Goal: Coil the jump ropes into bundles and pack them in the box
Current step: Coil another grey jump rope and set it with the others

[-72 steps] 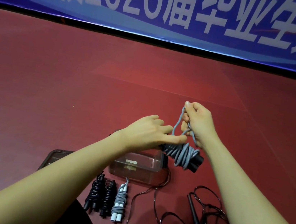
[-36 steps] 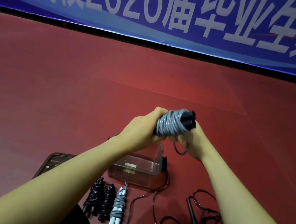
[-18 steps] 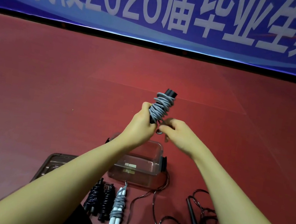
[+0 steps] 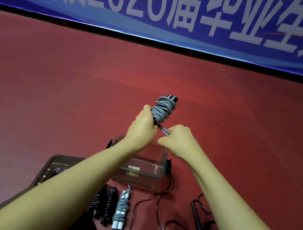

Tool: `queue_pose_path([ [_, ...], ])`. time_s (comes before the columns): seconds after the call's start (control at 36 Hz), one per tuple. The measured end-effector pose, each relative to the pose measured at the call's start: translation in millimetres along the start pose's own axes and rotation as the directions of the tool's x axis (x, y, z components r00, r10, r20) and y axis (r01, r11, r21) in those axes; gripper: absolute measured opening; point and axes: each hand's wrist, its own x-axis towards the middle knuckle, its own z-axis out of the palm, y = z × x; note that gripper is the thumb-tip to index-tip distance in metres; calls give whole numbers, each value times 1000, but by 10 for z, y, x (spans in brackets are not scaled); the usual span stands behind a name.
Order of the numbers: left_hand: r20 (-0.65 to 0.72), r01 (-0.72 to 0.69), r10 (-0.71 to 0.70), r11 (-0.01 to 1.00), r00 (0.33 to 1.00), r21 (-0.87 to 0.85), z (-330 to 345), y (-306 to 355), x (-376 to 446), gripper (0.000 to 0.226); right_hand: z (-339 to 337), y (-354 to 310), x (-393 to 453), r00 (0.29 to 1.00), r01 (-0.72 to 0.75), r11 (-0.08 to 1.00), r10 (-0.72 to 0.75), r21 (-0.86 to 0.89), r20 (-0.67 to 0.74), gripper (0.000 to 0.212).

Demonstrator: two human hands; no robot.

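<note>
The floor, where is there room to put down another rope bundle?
Bare red floor lies left of the clear box, beyond the lid, and more beyond the box toward the banner. It is crowded near the person: three finished bundles lie side by side, and a loose black rope sprawls to their right.

Red floor under a blue banner

The floor (image 4: pixel 54 86) is a dull, matte red sheet, with faint seam lines crossing it at angles. Along its far edge runs a dark strip (image 4: pixel 175 47), and above that hangs a blue banner (image 4: pixel 45 8) printed with large pale characters and the number 2026. The light is dim and even, brightest on the banner.
</note>
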Motion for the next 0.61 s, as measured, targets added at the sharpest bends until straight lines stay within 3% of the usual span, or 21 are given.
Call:
queue_pose_path([
  [0.08,-14,22,-21,998,1000,65,7,7,4,15,7,-44,-32,999,-11,996,7,-86,-43,25],
  [0.19,-22,31,-27,975,999,221,11,-9,14,21,48,-69,-51,1000,22,994,-21,-110,10,26],
  [0.39,13,-29,26,846,1000,533,96,-94,8,26,49,-98,-103,993,118,947,-106,-299,55,22],
  [0.47,6,-39,45,785,999,619,105,-109,0,24,70,-131,-145,979,197,881,-197,-431,45,11],
  [0.61,56,-80,57,672,997,737,122,-154,31,23,125,-110,-146,931,253,691,-364,-677,-23,19],
])
